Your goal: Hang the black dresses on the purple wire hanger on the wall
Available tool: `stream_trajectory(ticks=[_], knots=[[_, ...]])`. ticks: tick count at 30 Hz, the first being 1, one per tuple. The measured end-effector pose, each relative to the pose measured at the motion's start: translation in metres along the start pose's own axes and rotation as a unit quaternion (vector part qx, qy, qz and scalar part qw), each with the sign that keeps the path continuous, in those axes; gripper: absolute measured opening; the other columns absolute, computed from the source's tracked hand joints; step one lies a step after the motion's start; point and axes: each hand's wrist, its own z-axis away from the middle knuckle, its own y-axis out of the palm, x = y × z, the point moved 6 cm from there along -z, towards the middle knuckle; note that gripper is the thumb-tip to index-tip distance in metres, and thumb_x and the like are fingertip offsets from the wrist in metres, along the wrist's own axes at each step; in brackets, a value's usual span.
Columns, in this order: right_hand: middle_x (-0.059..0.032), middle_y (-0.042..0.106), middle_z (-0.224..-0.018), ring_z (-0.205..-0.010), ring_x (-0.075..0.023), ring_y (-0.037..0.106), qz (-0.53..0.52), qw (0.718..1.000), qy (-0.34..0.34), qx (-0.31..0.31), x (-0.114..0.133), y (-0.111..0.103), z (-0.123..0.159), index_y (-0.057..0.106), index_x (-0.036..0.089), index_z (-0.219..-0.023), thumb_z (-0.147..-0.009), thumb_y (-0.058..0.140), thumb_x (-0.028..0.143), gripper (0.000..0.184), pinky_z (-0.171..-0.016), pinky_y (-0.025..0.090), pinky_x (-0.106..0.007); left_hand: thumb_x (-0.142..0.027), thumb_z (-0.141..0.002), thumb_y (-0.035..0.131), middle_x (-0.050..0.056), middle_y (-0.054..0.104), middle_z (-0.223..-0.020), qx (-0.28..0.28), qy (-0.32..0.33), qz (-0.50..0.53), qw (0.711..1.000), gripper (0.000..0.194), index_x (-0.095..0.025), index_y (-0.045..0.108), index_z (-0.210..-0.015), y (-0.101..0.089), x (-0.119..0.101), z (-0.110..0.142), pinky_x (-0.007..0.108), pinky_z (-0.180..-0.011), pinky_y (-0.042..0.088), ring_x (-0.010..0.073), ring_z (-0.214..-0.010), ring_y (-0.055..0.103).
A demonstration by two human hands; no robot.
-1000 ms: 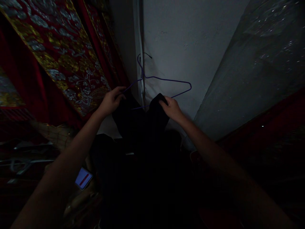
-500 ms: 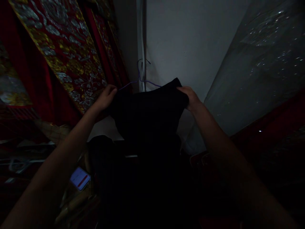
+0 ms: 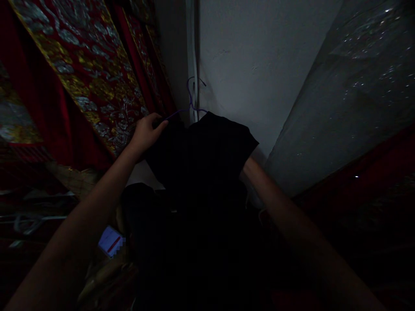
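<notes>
A black short-sleeved top (image 3: 207, 151) hangs on a thin purple wire hanger (image 3: 191, 103), whose hook is at a pale vertical pole. My left hand (image 3: 147, 131) is closed on the top's left shoulder, beside the end of the hanger, thumb over the cloth. From below, my right forearm (image 3: 259, 177) runs in under the right sleeve. Cloth covers my right hand and its fingers. Darkness swallows the lower part of the top.
Red cloth with gold and silver embroidery (image 3: 97, 82) hangs at the left. Clear plastic sheeting (image 3: 350, 86) covers something on the right, beside a pale wall (image 3: 259, 43). A lit phone (image 3: 110, 241) lies low on the left among cluttered items.
My right hand has left the outside edge of the cloth and slipped beneath the sleeve. The right side now drapes over the hanger's shoulder. My left hand has shifted slightly inward.
</notes>
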Motion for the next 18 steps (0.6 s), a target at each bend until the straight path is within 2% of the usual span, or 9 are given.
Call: stream_trajectory(ticks=[2, 5, 7, 9, 12, 14, 15, 16, 18], knots=[[-0.0101, 0.070, -0.107, -0.106, -0.0276, 0.066, -0.047, 0.998, -0.021, -0.018, 0.022, -0.013, -0.004, 0.067, 0.019, -0.105, -0.092, 0.035, 0.076, 0.067, -0.089, 0.057, -0.045, -0.040, -0.088, 0.061, 0.007, 0.069, -0.094, -0.005, -0.004, -0.018, 1.000, 0.024, -0.017, 0.066, -0.095, -0.003, -0.001, -0.003, 0.033, -0.085, 0.047, 0.0212, -0.086, 0.061], [-0.0103, 0.073, -0.101, -0.112, -0.0310, 0.065, -0.062, 0.994, -0.085, -0.033, 0.072, -0.015, -0.005, 0.070, 0.020, -0.101, -0.085, 0.040, 0.081, 0.070, -0.089, 0.056, -0.050, -0.037, -0.089, 0.060, 0.008, 0.067, -0.092, -0.015, -0.026, -0.027, 0.999, 0.022, -0.016, 0.065, -0.091, 0.003, 0.004, -0.014, 0.034, -0.087, 0.046, 0.0221, -0.085, 0.060], [-0.0094, 0.073, -0.103, -0.115, -0.0306, 0.065, -0.032, 0.994, -0.107, -0.018, 0.100, -0.001, 0.001, 0.071, 0.022, -0.098, -0.087, 0.038, 0.079, 0.067, -0.091, 0.054, -0.050, -0.034, -0.088, 0.061, 0.008, 0.065, -0.091, -0.031, -0.049, -0.017, 0.998, 0.019, -0.016, 0.063, -0.090, 0.010, 0.013, -0.023, 0.035, -0.088, 0.045, 0.0226, -0.087, 0.060], [-0.0086, 0.074, -0.101, -0.114, -0.0304, 0.066, -0.010, 0.995, -0.093, 0.038, 0.112, 0.023, 0.010, 0.071, 0.023, -0.094, -0.086, 0.036, 0.081, 0.069, -0.089, 0.054, -0.050, -0.031, -0.088, 0.063, 0.008, 0.064, -0.090, -0.058, -0.067, 0.007, 0.996, 0.015, -0.016, 0.060, -0.089, 0.016, 0.023, -0.029, 0.035, -0.089, 0.045, 0.0222, -0.087, 0.059], [-0.0086, 0.074, -0.094, -0.103, -0.0309, 0.070, 0.024, 0.968, -0.011, 0.248, 0.099, 0.068, 0.031, 0.072, 0.020, -0.090, -0.072, 0.052, 0.086, 0.071, -0.086, 0.056, -0.048, -0.035, -0.091, 0.062, 0.004, 0.059, -0.082, -0.087, -0.079, 0.084, 0.990, 0.018, -0.018, 0.057, -0.087, 0.023, 0.032, -0.027, 0.032, -0.083, 0.045, 0.0187, -0.080, 0.056], [-0.0096, 0.075, -0.094, -0.095, -0.0292, 0.072, 0.104, 0.914, 0.023, 0.391, 0.075, 0.089, 0.050, 0.073, 0.018, -0.096, -0.068, 0.068, 0.074, 0.063, -0.087, 0.056, -0.046, -0.044, -0.095, 0.057, 0.001, 0.056, -0.076, -0.072, -0.066, 0.167, 0.981, 0.026, -0.018, 0.057, -0.087, 0.031, 0.026, -0.019, 0.028, -0.076, 0.045, 0.0157, -0.072, 0.054], [-0.0103, 0.075, -0.099, -0.095, -0.0279, 0.072, 0.165, 0.890, 0.010, 0.425, 0.061, 0.093, 0.055, 0.072, 0.017, -0.102, -0.071, 0.073, 0.064, 0.057, -0.088, 0.056, -0.046, -0.048, -0.096, 0.054, 0.001, 0.055, -0.074, -0.052, -0.050, 0.204, 0.976, 0.031, -0.018, 0.059, -0.087, 0.035, 0.019, -0.013, 0.027, -0.072, 0.045, 0.0148, -0.070, 0.053], [-0.0114, 0.074, -0.106, -0.099, -0.0270, 0.071, 0.235, 0.874, -0.025, 0.424, 0.049, 0.095, 0.057, 0.071, 0.017, -0.110, -0.074, 0.075, 0.054, 0.052, -0.092, 0.055, -0.046, -0.052, -0.096, 0.051, 0.001, 0.055, -0.074, -0.029, -0.029, 0.234, 0.971, 0.036, -0.018, 0.061, -0.088, 0.040, 0.009, -0.006, 0.026, -0.070, 0.045, 0.0144, -0.069, 0.053], [-0.0151, 0.065, -0.129, -0.118, -0.0287, 0.063, 0.369, 0.854, -0.132, 0.342, 0.029, 0.096, 0.052, 0.060, 0.017, -0.132, -0.076, 0.075, 0.037, 0.062, -0.103, 0.050, -0.048, -0.058, -0.097, 0.047, 0.002, 0.059, -0.077, 0.015, 0.011, 0.277, 0.961, 0.044, -0.018, 0.065, -0.090, 0.047, -0.018, 0.008, 0.026, -0.071, 0.046, 0.0145, -0.071, 0.056]])
